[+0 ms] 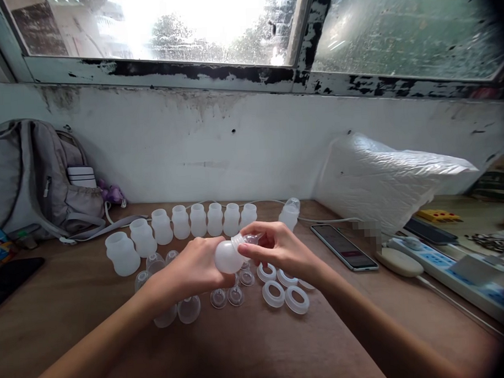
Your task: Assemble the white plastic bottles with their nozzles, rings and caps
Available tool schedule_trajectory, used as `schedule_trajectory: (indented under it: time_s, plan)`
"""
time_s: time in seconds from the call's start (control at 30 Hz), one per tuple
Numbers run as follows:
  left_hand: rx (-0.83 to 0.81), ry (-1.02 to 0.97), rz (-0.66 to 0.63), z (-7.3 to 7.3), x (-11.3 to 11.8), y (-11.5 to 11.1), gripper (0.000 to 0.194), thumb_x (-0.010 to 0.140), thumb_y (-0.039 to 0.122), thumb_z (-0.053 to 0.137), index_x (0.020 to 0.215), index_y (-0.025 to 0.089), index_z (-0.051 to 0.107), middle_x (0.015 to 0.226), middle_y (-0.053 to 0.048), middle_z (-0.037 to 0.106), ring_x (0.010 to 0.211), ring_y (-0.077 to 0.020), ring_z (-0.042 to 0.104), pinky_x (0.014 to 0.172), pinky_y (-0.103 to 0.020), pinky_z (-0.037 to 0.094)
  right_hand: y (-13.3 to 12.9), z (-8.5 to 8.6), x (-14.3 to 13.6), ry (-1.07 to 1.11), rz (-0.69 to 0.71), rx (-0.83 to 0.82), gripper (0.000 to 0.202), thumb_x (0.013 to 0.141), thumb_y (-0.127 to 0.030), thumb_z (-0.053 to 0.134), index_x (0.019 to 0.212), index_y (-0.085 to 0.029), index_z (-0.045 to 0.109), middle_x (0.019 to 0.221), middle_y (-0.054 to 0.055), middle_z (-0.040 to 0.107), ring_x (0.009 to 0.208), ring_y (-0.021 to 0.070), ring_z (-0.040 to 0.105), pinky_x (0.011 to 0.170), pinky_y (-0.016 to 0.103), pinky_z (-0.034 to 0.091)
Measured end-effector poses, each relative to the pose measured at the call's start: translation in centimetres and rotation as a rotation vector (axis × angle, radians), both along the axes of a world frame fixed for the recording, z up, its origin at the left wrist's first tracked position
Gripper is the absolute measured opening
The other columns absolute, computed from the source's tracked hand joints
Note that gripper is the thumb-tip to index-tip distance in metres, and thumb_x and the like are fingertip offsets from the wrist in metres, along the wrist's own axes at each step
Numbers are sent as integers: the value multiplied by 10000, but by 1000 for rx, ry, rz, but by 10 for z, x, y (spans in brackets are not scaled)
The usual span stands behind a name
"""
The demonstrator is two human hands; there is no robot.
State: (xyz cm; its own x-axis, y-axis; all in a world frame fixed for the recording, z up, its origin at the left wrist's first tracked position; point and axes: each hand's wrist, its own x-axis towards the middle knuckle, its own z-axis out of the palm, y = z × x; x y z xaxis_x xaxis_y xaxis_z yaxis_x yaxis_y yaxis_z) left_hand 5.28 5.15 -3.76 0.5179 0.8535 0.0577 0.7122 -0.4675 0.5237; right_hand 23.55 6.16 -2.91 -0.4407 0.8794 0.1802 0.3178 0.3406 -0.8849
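Note:
My left hand [191, 268] is wrapped round a frosted baby bottle [228, 257], tilted on its side with its neck to the right. Around the neck end my right hand [281, 246] is closed, its thumb and fingers on the collar ring [237, 242]. A clear teat [252, 239] sticks out there, partly hidden by the fingers. Below the hands lie loose clear teats [235, 295] and several white collar rings [297, 299]. Clear domed caps [189, 309] rest under and beside my left forearm, some of them covered by it.
A row of open frosted bottles [181, 222] curves along the back left. One capped bottle [290, 214] stands near the wall. To the right are a phone [344, 246], a white plastic bag [384, 179] and a power strip [453, 270]. A grey backpack [32, 174] sits at left.

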Motion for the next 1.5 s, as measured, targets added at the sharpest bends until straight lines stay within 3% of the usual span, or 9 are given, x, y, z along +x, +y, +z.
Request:
schedule_trajectory:
  time_s: [0.17, 0.27, 0.43, 0.6, 0.77, 0.93, 1.2, 1.3, 1.5]
  plan:
    - [529, 321, 150, -7, 10, -5, 211, 641, 73, 459, 824, 170, 497, 783, -40, 584, 712, -199, 562, 555, -281, 412, 16, -33, -15, 204, -197, -239, 379, 744, -462, 481, 530, -150, 479, 362, -51, 389, 275, 51, 332, 253, 178, 212]
    - [539, 365, 199, -11, 9, -1, 156, 657, 113, 464, 800, 168, 491, 740, -44, 582, 670, -212, 561, 506, -280, 397, 24, -39, -13, 202, -141, -241, 390, 755, -506, 456, 617, -144, 498, 409, -35, 444, 303, 68, 401, 266, 171, 264]
    - [54, 34, 153, 0, -3, 6, 161, 640, 285, 544, 763, 187, 509, 677, -7, 580, 586, -177, 552, 471, -254, 378, 22, -20, -1, 196, -41, 27, 391, 730, -503, 517, 933, -170, 546, 716, 23, 577, 565, 111, 562, 464, 206, 437]
    - [-680, -520, -98, 14, 5, -6, 150, 611, 274, 586, 713, 176, 535, 641, 10, 560, 621, -144, 554, 542, -241, 425, 7, -11, -6, 440, 243, -137, 627, 612, -558, 599, 1125, -224, 461, 1093, 92, 557, 936, 208, 550, 780, 338, 435]
    - [-937, -733, -174, 3, 25, -28, 68, 601, 200, 547, 663, 172, 542, 630, 8, 564, 653, -141, 555, 600, -252, 452, -12, -15, -23, 530, 259, -264, 293, 610, -402, 644, 803, -190, 582, 918, 67, 641, 974, 252, 541, 803, 390, 421]
    - [-480, -678, -33, -10, 35, -28, 272, 582, 192, 596, 848, 183, 544, 787, -8, 606, 697, -150, 572, 535, -217, 453, -23, -12, -28, 554, 83, -182, 154, 682, -309, 596, 669, -176, 520, 687, 40, 643, 871, 231, 587, 773, 384, 435]
    - [354, 121, 325, 1, 10, -11, 292, 731, 380, 472, 947, 183, 461, 670, -28, 602, 560, -198, 582, 465, -258, 372, 15, -4, 5, 201, 37, -7, 413, 738, -406, 542, 1100, -215, 492, 1116, 77, 544, 951, 184, 538, 751, 315, 449]
    - [395, 305, 393, 8, -2, -7, 324, 763, 372, 432, 1005, 158, 393, 735, -58, 594, 567, -213, 589, 443, -254, 346, 43, -23, 27, -170, -178, 109, 379, 656, -419, 626, 957, -192, 581, 966, 73, 589, 859, 198, 545, 707, 329, 438]
    - [415, 365, 335, 7, -10, -4, 317, 750, 433, 438, 923, 167, 427, 841, -68, 558, 587, -191, 580, 436, -242, 331, 61, -66, 46, -562, -213, 261, 172, 589, -309, 705, 683, -194, 618, 612, 34, 556, 641, 187, 524, 553, 293, 359]
